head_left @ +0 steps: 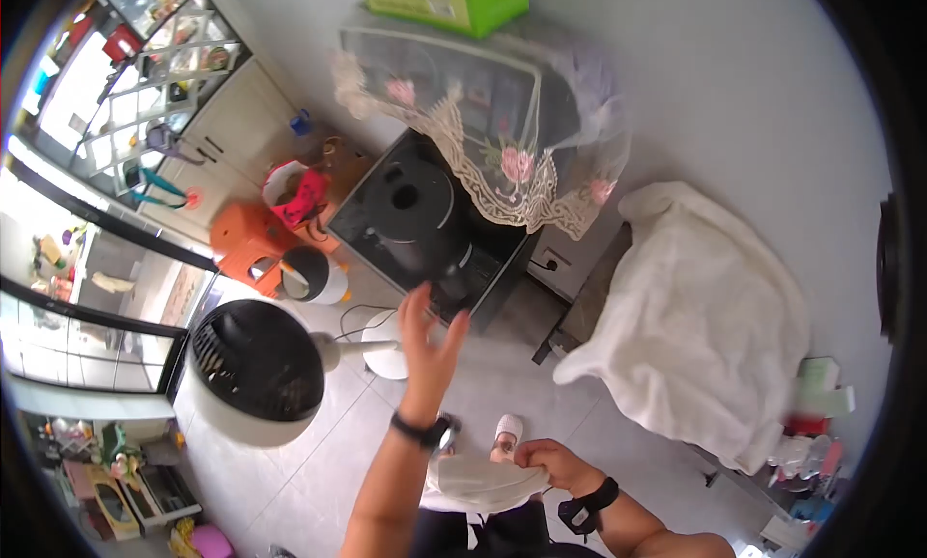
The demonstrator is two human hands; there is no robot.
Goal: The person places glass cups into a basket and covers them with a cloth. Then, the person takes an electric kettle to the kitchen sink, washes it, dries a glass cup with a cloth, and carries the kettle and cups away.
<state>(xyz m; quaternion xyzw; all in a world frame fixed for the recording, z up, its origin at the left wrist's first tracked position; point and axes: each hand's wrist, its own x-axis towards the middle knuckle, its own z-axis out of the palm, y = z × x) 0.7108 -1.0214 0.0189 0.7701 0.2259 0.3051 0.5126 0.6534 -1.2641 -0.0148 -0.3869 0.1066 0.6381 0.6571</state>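
Observation:
My left hand [430,350] is raised with its fingers spread and holds nothing. Just beyond its fingertips, a black appliance with a rounded top [413,206] stands on a dark cabinet [362,232]; whether the fingers touch it I cannot tell. Lower in the view, my right hand [560,464] has its fingers closed on the edge of a white cloth [483,486] in front of my body. Both wrists wear black bands. The cloth hides part of my legs.
A white fan-like device [256,375] stands left of my left arm. A lace-trimmed cover [517,162] drapes behind the appliance, below a green box [449,0]. At right, a white blanket [705,326] covers a piece of furniture. An orange stool [246,239] is at left.

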